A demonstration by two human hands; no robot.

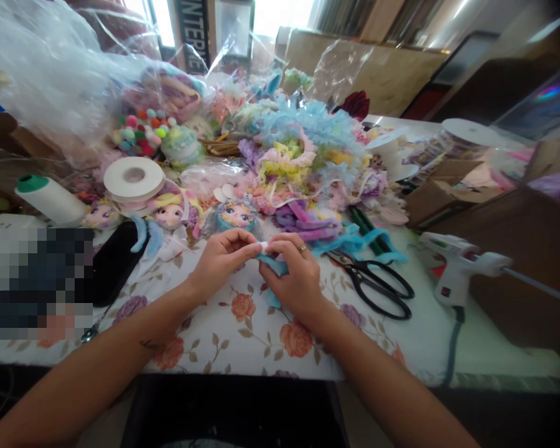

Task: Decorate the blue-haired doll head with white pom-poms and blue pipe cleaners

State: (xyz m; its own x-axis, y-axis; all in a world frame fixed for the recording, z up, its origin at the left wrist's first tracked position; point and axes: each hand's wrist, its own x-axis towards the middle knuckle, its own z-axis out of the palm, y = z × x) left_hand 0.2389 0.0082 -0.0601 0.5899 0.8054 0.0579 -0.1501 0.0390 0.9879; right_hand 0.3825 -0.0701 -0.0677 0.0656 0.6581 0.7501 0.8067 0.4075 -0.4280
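My left hand (228,256) pinches a small piece of light blue fabric (275,264) that has a white bit at its top. On the other side my right hand (293,270), with a ring on one finger, is closed round the same fabric. Both hands meet above the floral tablecloth (205,336). Just beyond them lies a doll head (237,214) with blue-grey hair. Purple felt strips (308,221) are close to my right hand, and black-handled scissors (378,286) rest to its right.
A white glue gun (457,267) stands at the right beside a cardboard box (527,267). Ribbon spool (134,177), thread cone (49,198) and a dark phone-like slab (114,264) lie left. Ruffled trims (303,127) and pompoms (144,132) are heaped at the back.
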